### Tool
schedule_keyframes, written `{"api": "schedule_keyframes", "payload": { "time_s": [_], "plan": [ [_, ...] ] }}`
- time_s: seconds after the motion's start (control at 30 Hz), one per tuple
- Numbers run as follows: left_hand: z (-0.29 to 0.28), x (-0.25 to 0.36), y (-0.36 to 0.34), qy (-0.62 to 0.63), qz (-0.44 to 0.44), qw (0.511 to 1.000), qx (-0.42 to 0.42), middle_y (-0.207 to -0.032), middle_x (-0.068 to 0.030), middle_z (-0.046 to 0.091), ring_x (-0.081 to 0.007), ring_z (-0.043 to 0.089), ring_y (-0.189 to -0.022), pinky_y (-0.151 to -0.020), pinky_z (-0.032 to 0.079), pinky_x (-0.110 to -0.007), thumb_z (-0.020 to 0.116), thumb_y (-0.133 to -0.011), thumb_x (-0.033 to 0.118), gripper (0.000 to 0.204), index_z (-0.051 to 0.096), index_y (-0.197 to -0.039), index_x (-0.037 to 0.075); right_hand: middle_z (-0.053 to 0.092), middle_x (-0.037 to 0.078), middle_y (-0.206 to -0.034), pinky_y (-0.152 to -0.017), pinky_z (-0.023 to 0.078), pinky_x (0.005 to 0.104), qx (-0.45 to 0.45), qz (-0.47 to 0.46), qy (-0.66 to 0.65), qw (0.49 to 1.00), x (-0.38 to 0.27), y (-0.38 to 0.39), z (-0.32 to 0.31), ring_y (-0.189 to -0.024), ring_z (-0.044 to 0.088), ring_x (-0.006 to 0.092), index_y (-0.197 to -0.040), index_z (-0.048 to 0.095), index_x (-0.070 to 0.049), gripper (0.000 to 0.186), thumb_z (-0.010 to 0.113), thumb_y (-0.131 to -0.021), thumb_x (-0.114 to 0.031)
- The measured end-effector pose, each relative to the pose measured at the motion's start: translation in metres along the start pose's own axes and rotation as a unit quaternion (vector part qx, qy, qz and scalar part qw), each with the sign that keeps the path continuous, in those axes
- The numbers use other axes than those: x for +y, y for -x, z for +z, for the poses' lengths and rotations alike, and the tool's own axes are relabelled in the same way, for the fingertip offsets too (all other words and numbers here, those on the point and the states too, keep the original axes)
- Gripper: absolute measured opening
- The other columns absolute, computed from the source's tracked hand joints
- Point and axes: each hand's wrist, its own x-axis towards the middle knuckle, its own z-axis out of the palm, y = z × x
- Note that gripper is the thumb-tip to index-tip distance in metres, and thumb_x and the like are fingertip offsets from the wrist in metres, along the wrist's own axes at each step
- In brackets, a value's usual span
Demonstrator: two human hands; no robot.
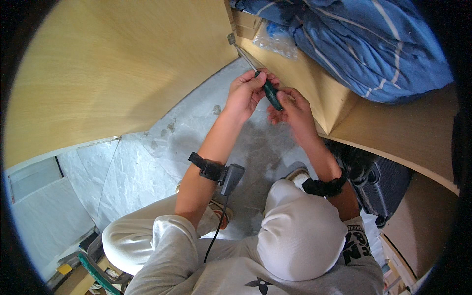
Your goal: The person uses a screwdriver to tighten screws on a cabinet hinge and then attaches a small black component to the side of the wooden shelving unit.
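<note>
A screwdriver with a dark green handle and a long metal shaft points up and left. Its tip meets a small metal hinge at the edge of a wooden cabinet door. My left hand is closed round the front of the handle, near the shaft. At the handle's rear end, my right hand curls its thumb and fingers on the grip. The screw under the tip is too small to make out.
A blue cloth with pale stripes and a clear plastic bag lie on the cabinet's wooden shelf. Below stands a black suitcase. The floor is grey tile. A green-handled saw-like tool lies at lower left.
</note>
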Motion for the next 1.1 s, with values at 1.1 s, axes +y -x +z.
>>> {"api": "schedule_keyframes", "payload": {
  "time_s": [1.1],
  "plan": [
    [0.004,-0.002,0.0,-0.069,-0.025,0.997,0.031,-0.099,-0.0137,0.064,-0.0222,0.062,-0.092,-0.083,0.051,-0.032,0.055,-0.091,0.012,0.018,0.058,-0.101,-0.003,0.062,0.01,-0.083,-0.059,0.05,0.0318,0.086,-0.194,0.204,0.956,0.012,-0.013,-0.008,-0.067,0.062,0.0223,-0.104,0.052,-0.001,0.034,0.067,-0.08,-0.021]
  ]
}}
